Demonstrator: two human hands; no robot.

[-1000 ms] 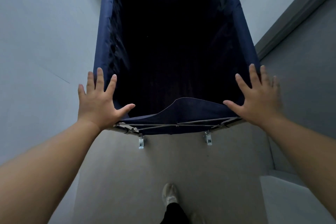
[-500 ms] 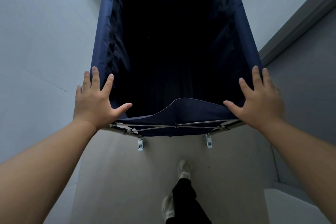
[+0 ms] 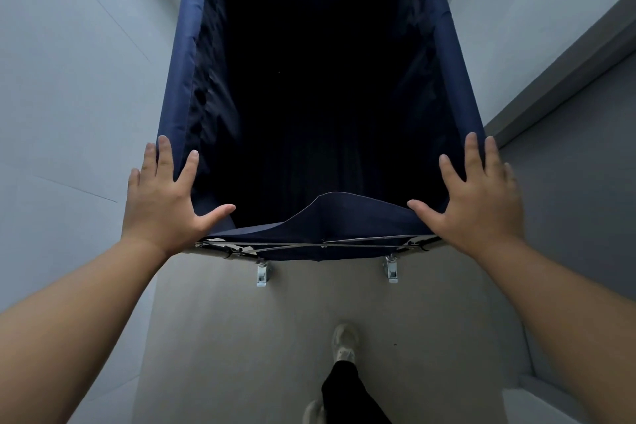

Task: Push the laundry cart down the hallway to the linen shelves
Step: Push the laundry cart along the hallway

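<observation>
Deep navy nylon laundry cart [image 3: 192, 45] on a crossed steel frame; left hand [image 3: 165, 200] and right hand [image 3: 478, 203] lie flat on its near corners, fingers splayed, grip released.

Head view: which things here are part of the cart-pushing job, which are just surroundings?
Part of the job:
- dark blue fabric laundry cart on a metal frame
- left hand, flat on the near left corner, fingers spread
- right hand, flat on the near right corner, fingers spread
- small metal casters

Surroundings:
- pale hallway walls
- grey door frame
- beige floor
- white shoe
</observation>
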